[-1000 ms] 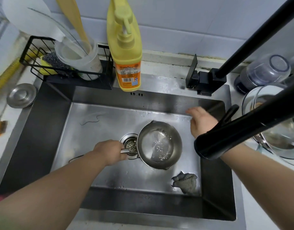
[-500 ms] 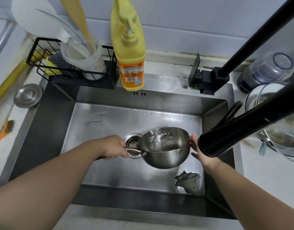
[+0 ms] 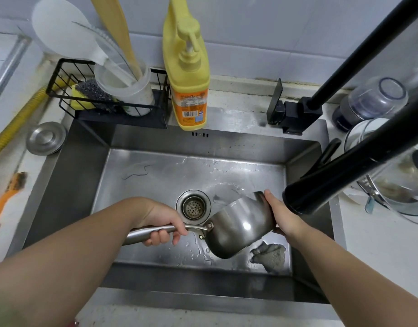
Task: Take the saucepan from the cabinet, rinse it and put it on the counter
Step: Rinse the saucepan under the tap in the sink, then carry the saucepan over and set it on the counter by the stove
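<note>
I'm tipping the small steel saucepan [image 3: 241, 225] w/ both hands: left hand [image 3: 162, 226] fisted round its handle, right hand [image 3: 282, 214] clasping its rim, draining fully over the steel sink [image 3: 156, 171].

yellow soap bottle [image 3: 188, 74], orange label with barcode, print too small to read

Saucepans: one [image 3: 238, 226]
Hands: two, left [image 3: 162, 223] and right [image 3: 282, 214]
Soap bottles: one [image 3: 188, 74]
Drain strainers: one [image 3: 193, 206]
Sink plugs: one [image 3: 45, 138]
Rags: one [image 3: 270, 256]
Wire racks: one [image 3: 68, 95]
Utensil cups: one [image 3: 130, 88]
Faucets: one [image 3: 344, 178]
</note>
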